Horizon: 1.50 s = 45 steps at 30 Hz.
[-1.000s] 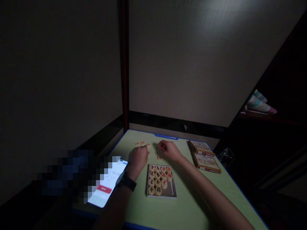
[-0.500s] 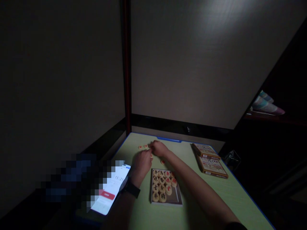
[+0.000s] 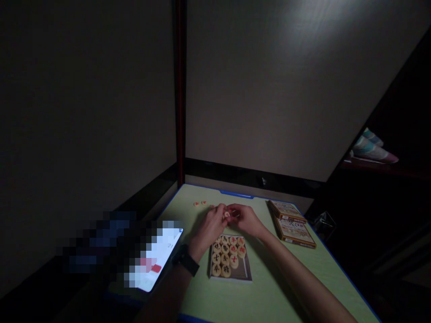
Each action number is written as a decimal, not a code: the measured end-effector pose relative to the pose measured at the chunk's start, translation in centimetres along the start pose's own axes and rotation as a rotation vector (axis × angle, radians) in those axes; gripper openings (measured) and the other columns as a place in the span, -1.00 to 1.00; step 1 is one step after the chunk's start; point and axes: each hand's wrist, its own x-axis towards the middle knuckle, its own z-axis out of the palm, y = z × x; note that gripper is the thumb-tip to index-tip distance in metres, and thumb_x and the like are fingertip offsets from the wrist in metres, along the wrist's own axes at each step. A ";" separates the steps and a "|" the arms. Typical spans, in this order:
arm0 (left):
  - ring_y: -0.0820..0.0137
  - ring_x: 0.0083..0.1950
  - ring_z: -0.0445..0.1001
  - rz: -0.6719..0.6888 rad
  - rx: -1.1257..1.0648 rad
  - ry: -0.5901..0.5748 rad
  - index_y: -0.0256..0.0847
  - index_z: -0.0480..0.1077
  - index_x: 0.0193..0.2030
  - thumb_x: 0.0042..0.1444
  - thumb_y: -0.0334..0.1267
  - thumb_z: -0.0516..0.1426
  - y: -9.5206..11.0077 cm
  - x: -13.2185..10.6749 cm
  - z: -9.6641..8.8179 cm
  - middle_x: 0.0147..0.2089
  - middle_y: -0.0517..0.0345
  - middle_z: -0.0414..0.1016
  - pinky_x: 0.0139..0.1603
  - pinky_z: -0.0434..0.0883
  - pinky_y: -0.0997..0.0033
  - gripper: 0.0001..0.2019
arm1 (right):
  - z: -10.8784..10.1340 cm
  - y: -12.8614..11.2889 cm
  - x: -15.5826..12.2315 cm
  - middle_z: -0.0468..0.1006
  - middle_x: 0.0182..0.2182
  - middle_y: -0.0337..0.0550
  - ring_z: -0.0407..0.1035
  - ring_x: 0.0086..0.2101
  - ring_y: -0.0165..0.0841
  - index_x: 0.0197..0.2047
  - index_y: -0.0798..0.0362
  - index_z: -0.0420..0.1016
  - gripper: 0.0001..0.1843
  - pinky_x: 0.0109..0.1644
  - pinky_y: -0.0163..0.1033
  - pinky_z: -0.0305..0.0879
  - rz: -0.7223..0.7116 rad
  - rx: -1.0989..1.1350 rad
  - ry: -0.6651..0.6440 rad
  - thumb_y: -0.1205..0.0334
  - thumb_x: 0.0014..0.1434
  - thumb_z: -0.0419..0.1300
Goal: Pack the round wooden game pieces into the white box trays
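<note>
My left hand (image 3: 210, 224), with a dark watch on its wrist, is closed on a round wooden Chinese chess piece (image 3: 226, 215) with a red character. From the other side the curled fingers of my right hand (image 3: 247, 220) meet the same piece. Just in front of both hands lies a shallow box (image 3: 245, 273) holding several stacked-looking rows of chess pieces (image 3: 225, 259), some lettered black, some red. Beyond my left hand, a few loose red-lettered pieces (image 3: 204, 202) lie on the table. Whether further pieces sit under my fingers is hidden.
The light green table (image 3: 279, 287) has a blue edge and stands against a wall. Two printed flat boxes (image 3: 294, 231) overlap at the right. A lit phone (image 3: 156, 260), partly pixelated, is at the left. Patterned fabric (image 3: 373, 148) rests on a shelf far right.
Both hands have moved right and nearer to me, toward the box, with a red-lettered chess piece now between their fingers. The loose piece that lay above the box no longer shows there.
</note>
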 end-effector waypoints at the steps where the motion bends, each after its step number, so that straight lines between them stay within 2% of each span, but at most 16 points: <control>1: 0.37 -0.05 0.53 0.028 -0.015 0.002 -0.12 0.32 -0.03 0.22 -0.40 0.11 0.1 -0.2 0.3 -0.05 0.10 0.54 -0.10 0.43 0.47 -0.80 | -0.3 -0.2 -0.6 0.65 -0.32 -0.12 0.49 -0.38 -0.33 -0.16 0.11 0.57 -0.75 -0.29 -0.30 0.36 0.001 0.000 0.005 0.34 0.03 0.25; 5: 0.38 -0.12 0.54 0.109 -0.076 0.004 -0.10 0.36 -0.04 0.22 -0.37 0.11 0.8 -0.8 0.7 -0.11 0.15 0.55 -0.11 0.46 0.46 -0.81 | -1.2 -0.8 -2.5 0.65 -0.33 -0.11 0.50 -0.34 -0.30 -0.16 0.10 0.57 -0.76 -0.25 -0.27 0.36 0.027 -0.042 0.058 0.36 0.05 0.24; 9: 0.38 -0.03 0.53 0.232 -0.105 0.021 -0.09 0.39 -0.02 0.22 -0.40 0.12 1.6 -1.3 0.5 -0.05 0.16 0.55 0.02 0.46 0.44 -0.77 | -1.5 -1.1 -3.9 0.63 -0.32 -0.11 0.50 -0.33 -0.30 -0.16 0.09 0.51 -0.80 -0.24 -0.26 0.37 0.039 -0.049 0.102 0.33 0.10 0.23; 14: 0.40 -0.08 0.54 0.278 -0.159 0.075 -0.10 0.42 -0.01 0.22 -0.39 0.12 1.3 -1.2 0.9 -0.06 0.17 0.56 0.00 0.49 0.42 -0.77 | -2.1 -0.6 -5.2 0.58 -0.32 -0.15 0.48 -0.36 -0.35 0.00 0.05 0.36 -0.73 -0.29 -0.29 0.37 0.014 0.014 0.135 0.24 0.21 0.15; 18: 0.38 -0.04 0.54 0.316 -0.132 0.122 -0.13 0.43 0.01 0.25 -0.39 0.08 0.6 -0.7 1.4 -0.04 0.13 0.56 0.06 0.49 0.38 -0.77 | -3.1 -0.1 -6.6 0.53 -0.29 -0.12 0.46 -0.36 -0.35 -0.13 0.07 0.42 -0.84 -0.28 -0.27 0.37 0.004 -0.002 0.141 0.25 0.22 0.11; 21: 0.36 0.02 0.51 0.325 -0.071 0.125 -0.14 0.42 0.06 0.26 -0.42 0.04 0.3 -0.6 1.4 0.00 0.09 0.54 0.13 0.46 0.34 -0.72 | -3.6 -0.7 -8.0 0.50 -0.26 -0.12 0.42 -0.36 -0.37 -0.18 0.06 0.50 -0.84 -0.30 -0.30 0.34 0.007 -0.024 0.070 0.35 0.14 0.17; 25: 0.36 0.07 0.48 0.269 -0.021 0.084 -0.15 0.41 0.08 0.26 -0.44 0.02 0.4 -0.8 1.1 0.04 0.07 0.51 0.16 0.43 0.35 -0.69 | -3.2 -3.0 -9.7 0.51 -0.26 -0.15 0.42 -0.31 -0.36 -0.22 0.03 0.53 -0.78 -0.23 -0.30 0.32 0.002 -0.105 -0.119 0.47 0.08 0.18; 28: 0.34 0.09 0.47 0.261 -0.003 0.067 -0.14 0.40 0.09 0.28 -0.42 0.01 0.6 -0.9 0.9 0.04 0.07 0.50 0.17 0.42 0.34 -0.70 | -2.4 -4.8 -10.4 0.53 -0.25 -0.10 0.42 -0.26 -0.31 -0.20 0.05 0.50 -0.80 -0.15 -0.26 0.32 -0.007 -0.292 -0.219 0.45 0.11 0.17; 32: 0.34 0.09 0.47 0.274 0.019 0.061 -0.15 0.39 0.10 0.30 -0.39 0.01 0.7 -1.0 0.9 0.05 0.07 0.49 0.18 0.41 0.35 -0.71 | -1.5 -5.8 -10.7 0.55 -0.10 0.04 0.46 -0.14 -0.21 -0.07 0.12 0.49 -0.75 -0.02 -0.20 0.33 0.005 -0.482 -0.302 0.34 0.18 0.15; 37: 0.35 0.08 0.47 0.268 0.032 0.041 -0.13 0.40 0.09 0.30 -0.38 0.00 0.8 -1.0 1.0 0.03 0.09 0.49 0.17 0.41 0.37 -0.71 | -0.6 -5.1 -10.6 0.52 0.01 0.11 0.47 -0.07 -0.14 -0.01 0.15 0.50 -0.66 0.02 -0.19 0.35 0.018 -0.602 -0.344 0.31 0.13 0.18; 45: 0.34 0.06 0.48 0.244 0.015 0.014 -0.14 0.41 0.08 0.29 -0.39 0.01 1.2 -1.1 0.4 0.05 0.06 0.51 0.17 0.41 0.34 -0.71 | 0.2 -4.2 -10.1 0.57 -0.02 0.09 0.52 -0.13 -0.17 -0.01 0.12 0.50 -0.67 -0.08 -0.23 0.36 0.078 -0.640 -0.326 0.36 0.12 0.20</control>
